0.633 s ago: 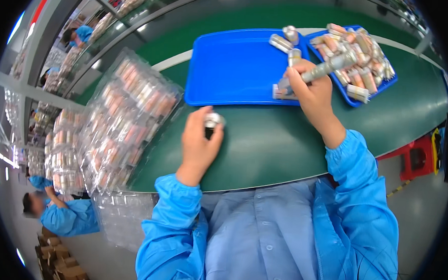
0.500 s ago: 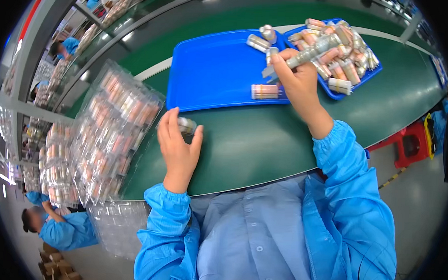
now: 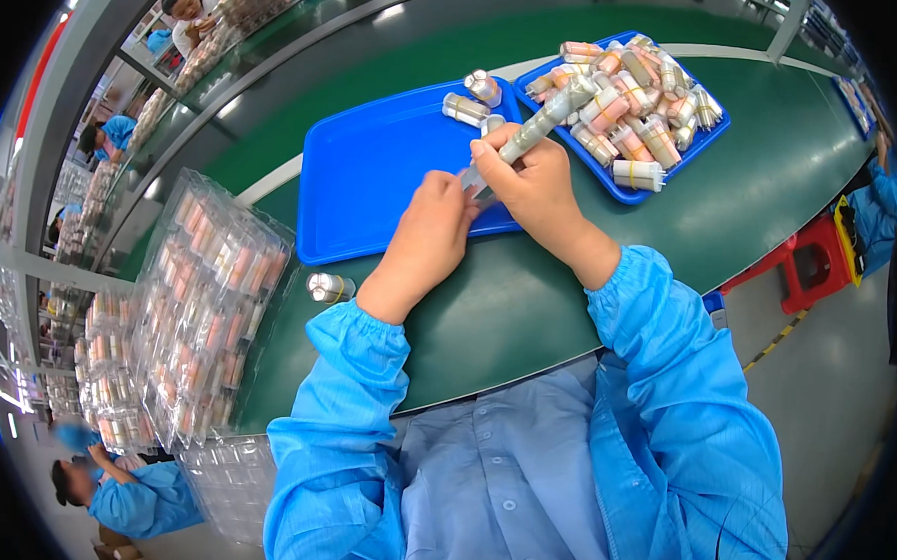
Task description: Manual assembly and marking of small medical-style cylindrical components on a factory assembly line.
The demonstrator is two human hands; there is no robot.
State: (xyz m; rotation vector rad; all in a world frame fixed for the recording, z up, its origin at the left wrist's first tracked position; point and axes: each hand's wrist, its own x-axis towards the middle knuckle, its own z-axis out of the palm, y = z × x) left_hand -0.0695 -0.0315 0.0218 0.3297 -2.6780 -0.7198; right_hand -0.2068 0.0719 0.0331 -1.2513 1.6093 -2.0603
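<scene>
My right hand (image 3: 538,184) grips a tool (image 3: 548,116) with a thick grey-green handle and a flat blade. The blade points down-left to my left hand (image 3: 429,229), whose fingers are closed; what they hold is hidden. Both hands are over the near right part of a blue tray (image 3: 363,166). In its far right corner are a silver banded bundle of cylinders (image 3: 465,109) and a pinkish one (image 3: 484,86), with another (image 3: 491,125) partly behind my right hand. A silver bundle (image 3: 329,288) lies on the green table left of my left wrist.
A second blue tray (image 3: 629,197) at the right is heaped with pink and silver bundles. Clear plastic blister trays (image 3: 212,310) full of bundles stand at the left table edge. A red stool (image 3: 805,258) is at the right. Co-workers sit beyond.
My left hand has left the bundle on the table and moved up-right to the blade. My right hand stays near the tray. The pink bundle in the tray's near corner no longer shows.
</scene>
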